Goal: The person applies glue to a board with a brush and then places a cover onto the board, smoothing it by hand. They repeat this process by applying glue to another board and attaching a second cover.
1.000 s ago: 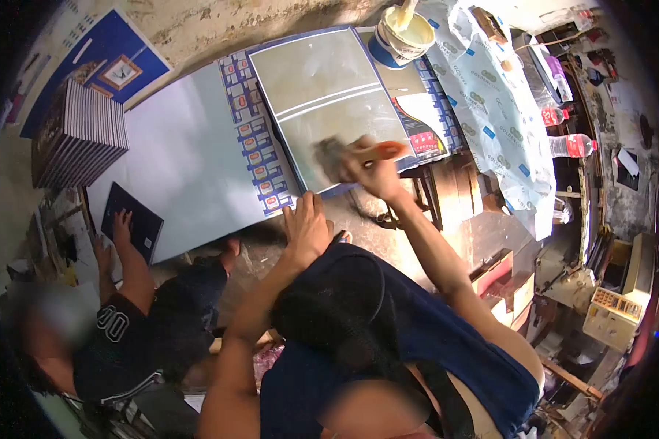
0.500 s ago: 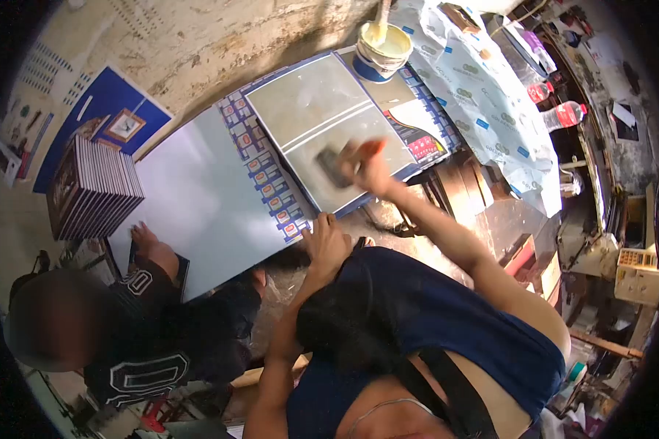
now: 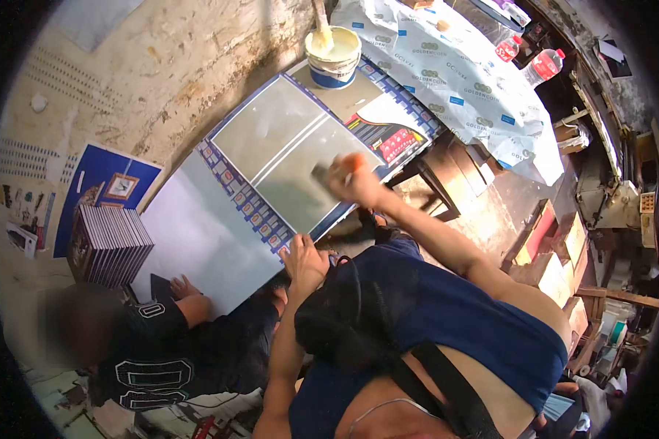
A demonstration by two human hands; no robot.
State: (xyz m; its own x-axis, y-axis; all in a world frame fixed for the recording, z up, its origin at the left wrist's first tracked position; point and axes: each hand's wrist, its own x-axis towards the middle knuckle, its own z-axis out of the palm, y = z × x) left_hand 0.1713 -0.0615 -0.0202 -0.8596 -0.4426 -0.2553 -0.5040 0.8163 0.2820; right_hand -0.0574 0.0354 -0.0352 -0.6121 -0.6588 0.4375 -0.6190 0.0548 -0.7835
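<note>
Currently, a brush [image 3: 328, 175] is pressing on the glossy panel [image 3: 285, 150] atop the counter [image 3: 198, 227], the right hand [image 3: 355, 183] gripping its orange handle; the left hand [image 3: 304, 260], loosely curled, is touching the counter's near edge.

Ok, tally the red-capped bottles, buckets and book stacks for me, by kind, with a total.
Red-capped bottles: 2
Bucket: 1
Stack of books: 1
Total: 4
</note>
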